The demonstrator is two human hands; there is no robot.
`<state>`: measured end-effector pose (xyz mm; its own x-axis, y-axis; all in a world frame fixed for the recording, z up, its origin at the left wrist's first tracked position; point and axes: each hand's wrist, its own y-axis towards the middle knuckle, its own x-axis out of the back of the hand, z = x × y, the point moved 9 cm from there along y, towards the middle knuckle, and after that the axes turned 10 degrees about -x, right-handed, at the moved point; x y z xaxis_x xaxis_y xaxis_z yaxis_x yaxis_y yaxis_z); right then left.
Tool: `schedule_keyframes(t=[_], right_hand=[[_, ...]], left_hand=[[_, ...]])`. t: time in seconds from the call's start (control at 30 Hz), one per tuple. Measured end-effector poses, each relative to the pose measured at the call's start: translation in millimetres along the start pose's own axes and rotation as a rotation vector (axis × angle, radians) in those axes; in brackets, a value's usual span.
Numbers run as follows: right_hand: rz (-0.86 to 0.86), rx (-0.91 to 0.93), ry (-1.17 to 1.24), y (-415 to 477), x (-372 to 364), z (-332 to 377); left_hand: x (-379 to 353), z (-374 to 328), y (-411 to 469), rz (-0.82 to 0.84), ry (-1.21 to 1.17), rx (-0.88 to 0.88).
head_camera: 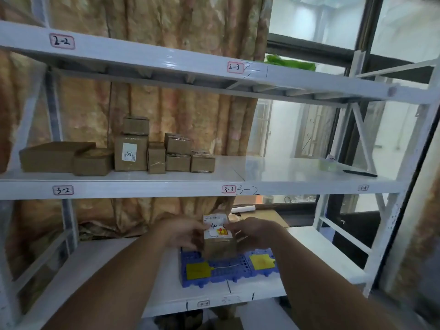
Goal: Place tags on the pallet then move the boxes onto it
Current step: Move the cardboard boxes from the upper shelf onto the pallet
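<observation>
A small blue pallet (223, 273) lies on the lower white shelf. Two yellow tags lie on it, one at the left (197, 270) and one at the right (262, 262). A cardboard box with a white label (217, 236) stands upright on the pallet's far part. My left hand (184, 232) grips its left side and my right hand (253, 232) grips its right side. Several more cardboard boxes (133, 152) stand in a group on the middle shelf, up and to the left.
The white metal rack has shelf labels 2-2, 2-3, 3-2 and 3-3. A black pen (359, 173) and a clear item lie at the right of the middle shelf (285, 170). A patterned curtain hangs behind; a window is at the right.
</observation>
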<state>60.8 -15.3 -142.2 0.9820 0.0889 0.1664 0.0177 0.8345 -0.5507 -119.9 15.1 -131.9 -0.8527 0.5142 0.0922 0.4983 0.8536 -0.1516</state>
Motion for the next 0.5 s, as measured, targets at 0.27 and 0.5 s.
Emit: schedule_keyframes(t=[0.27,0.5], right_hand=[[-0.227,0.256,-0.008,85.5,-2.3,32.0],[-0.359,0.279,-0.139,161.2,-2.0,43.1]], left_hand=[[51.5,42.4,82.9,-0.275,-0.107,-0.098],[73.6,71.8,116.6,-0.421,-0.128,-0.137]])
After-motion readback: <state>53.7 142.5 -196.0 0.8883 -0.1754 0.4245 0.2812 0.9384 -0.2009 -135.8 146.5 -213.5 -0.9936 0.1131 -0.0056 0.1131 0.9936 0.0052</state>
